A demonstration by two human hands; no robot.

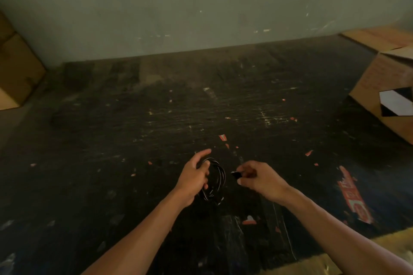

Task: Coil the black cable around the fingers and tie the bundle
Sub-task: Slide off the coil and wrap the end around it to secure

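- Black cable (215,179) sits in loops at lower centre of the frame, wound around the fingers of the left hand (194,177), which is curled closed on the coil.
- Just right of it, the right hand (260,179) pinches a small black cable end (236,174) between thumb and fingers.
- Both hands hover above the dark, scuffed bench (156,129).
- Cardboard boxes (384,87) sit at the frame's left and right edges.

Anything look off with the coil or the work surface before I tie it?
The black cable sits in tidy loops in the left hand, its end pinched by the right hand. Only the dark work surface is scuffed, with torn red label scraps stuck on.
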